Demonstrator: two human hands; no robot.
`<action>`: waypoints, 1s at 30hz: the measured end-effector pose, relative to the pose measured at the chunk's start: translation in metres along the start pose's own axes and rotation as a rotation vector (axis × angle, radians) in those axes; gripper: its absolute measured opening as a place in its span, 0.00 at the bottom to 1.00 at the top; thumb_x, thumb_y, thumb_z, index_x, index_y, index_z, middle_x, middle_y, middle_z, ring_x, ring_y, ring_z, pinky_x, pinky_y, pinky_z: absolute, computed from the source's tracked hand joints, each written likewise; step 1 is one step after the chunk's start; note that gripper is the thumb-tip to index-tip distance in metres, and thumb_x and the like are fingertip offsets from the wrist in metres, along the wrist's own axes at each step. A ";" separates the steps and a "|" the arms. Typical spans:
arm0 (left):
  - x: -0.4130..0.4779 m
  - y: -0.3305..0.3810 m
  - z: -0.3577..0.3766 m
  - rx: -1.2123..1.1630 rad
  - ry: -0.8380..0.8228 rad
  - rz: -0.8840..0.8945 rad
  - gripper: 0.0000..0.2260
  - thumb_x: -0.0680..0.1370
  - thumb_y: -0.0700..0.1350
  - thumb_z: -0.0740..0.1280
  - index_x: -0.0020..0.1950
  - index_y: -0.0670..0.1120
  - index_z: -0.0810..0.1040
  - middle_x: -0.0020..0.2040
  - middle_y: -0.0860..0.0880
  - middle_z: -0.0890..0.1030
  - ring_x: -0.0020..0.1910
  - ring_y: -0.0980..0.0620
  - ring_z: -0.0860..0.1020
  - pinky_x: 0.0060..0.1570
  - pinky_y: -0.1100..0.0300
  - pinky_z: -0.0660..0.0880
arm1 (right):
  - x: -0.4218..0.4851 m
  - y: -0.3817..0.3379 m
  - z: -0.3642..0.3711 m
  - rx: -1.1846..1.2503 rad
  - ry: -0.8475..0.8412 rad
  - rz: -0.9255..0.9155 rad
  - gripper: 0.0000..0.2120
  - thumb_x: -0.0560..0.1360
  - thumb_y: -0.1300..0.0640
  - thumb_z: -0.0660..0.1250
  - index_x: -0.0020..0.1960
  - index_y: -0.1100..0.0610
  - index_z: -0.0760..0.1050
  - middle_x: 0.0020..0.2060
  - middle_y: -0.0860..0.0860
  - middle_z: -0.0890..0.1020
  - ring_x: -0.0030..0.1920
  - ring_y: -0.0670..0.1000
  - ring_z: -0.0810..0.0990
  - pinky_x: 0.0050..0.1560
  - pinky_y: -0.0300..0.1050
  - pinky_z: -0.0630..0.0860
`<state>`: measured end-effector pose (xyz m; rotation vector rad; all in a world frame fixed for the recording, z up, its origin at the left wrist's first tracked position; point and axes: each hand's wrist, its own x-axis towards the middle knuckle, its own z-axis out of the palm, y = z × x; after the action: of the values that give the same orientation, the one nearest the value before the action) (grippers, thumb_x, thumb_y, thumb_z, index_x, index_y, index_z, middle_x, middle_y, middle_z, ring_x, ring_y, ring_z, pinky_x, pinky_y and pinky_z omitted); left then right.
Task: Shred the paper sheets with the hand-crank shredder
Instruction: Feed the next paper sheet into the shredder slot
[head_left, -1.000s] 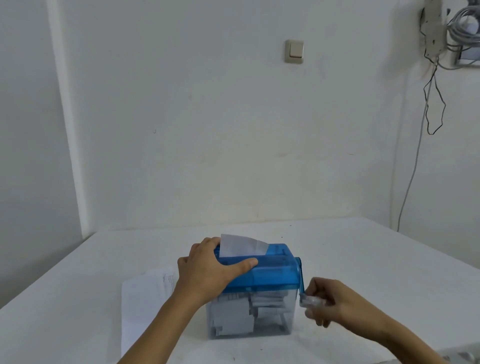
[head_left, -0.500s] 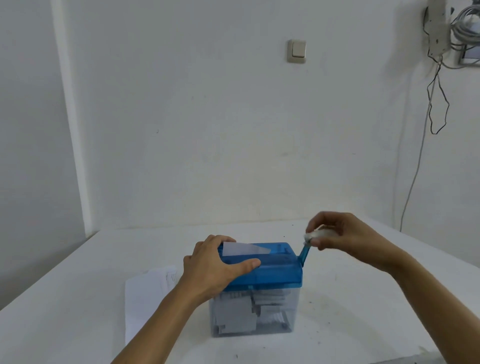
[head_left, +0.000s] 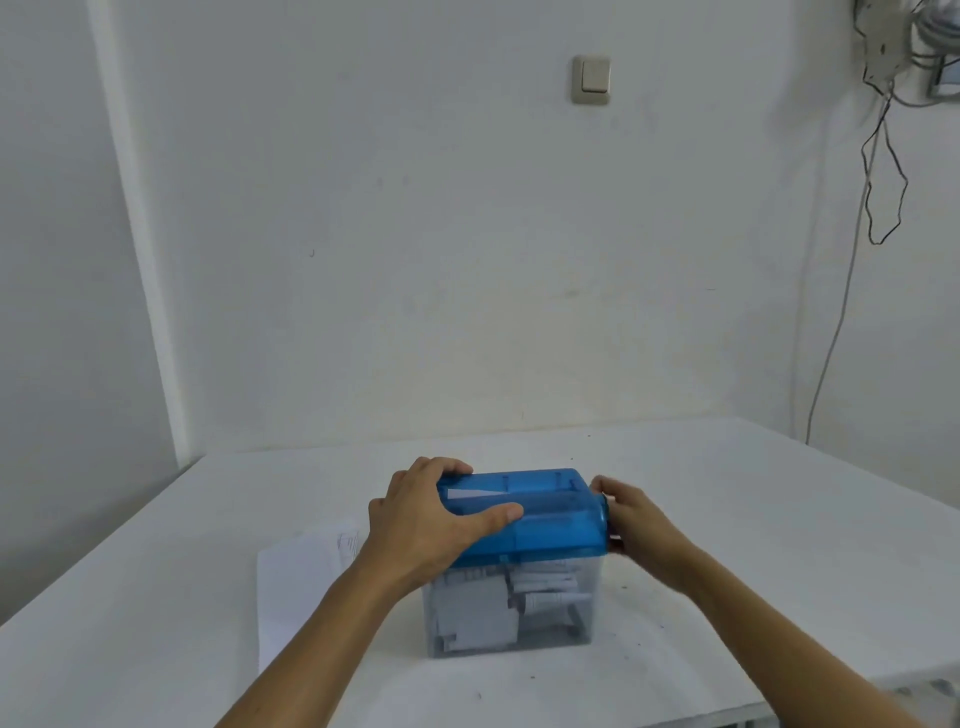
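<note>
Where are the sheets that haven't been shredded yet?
In the head view, the sheets lie flat on the table, just left of the shredder, partly hidden by the forearm of the left hand.

Right hand (head_left: 636, 519) lower, against shredder (head_left: 550, 519) end (paper (head_left: 470, 493) deeper in slot)

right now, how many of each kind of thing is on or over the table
hand-crank shredder: 1
hands: 2 (left hand, right hand)
stack of paper sheets: 1
sheet in the slot: 1
total: 5
</note>
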<state>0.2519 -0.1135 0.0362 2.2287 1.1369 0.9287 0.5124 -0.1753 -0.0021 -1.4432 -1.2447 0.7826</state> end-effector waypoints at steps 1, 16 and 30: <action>-0.001 0.001 0.000 0.017 0.009 0.005 0.36 0.57 0.79 0.66 0.59 0.61 0.70 0.53 0.67 0.70 0.58 0.59 0.71 0.65 0.52 0.69 | -0.007 0.008 0.003 -0.053 0.002 0.025 0.10 0.84 0.57 0.57 0.55 0.61 0.75 0.41 0.65 0.79 0.38 0.54 0.78 0.43 0.53 0.81; -0.002 -0.001 0.002 0.040 0.011 -0.026 0.39 0.54 0.82 0.65 0.60 0.64 0.70 0.58 0.64 0.71 0.60 0.59 0.69 0.59 0.58 0.60 | -0.088 -0.080 -0.035 -0.604 -0.180 -0.195 0.08 0.74 0.50 0.74 0.42 0.54 0.80 0.33 0.46 0.82 0.34 0.43 0.79 0.38 0.35 0.75; 0.001 -0.001 -0.001 0.027 -0.009 -0.018 0.36 0.58 0.78 0.70 0.61 0.63 0.70 0.58 0.62 0.72 0.59 0.59 0.69 0.62 0.56 0.65 | 0.007 -0.063 -0.022 -0.280 0.155 -0.088 0.14 0.75 0.45 0.71 0.54 0.53 0.78 0.49 0.50 0.83 0.49 0.50 0.83 0.48 0.44 0.82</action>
<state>0.2513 -0.1116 0.0362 2.2379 1.1700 0.9004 0.5164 -0.1791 0.0645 -1.6274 -1.3257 0.4402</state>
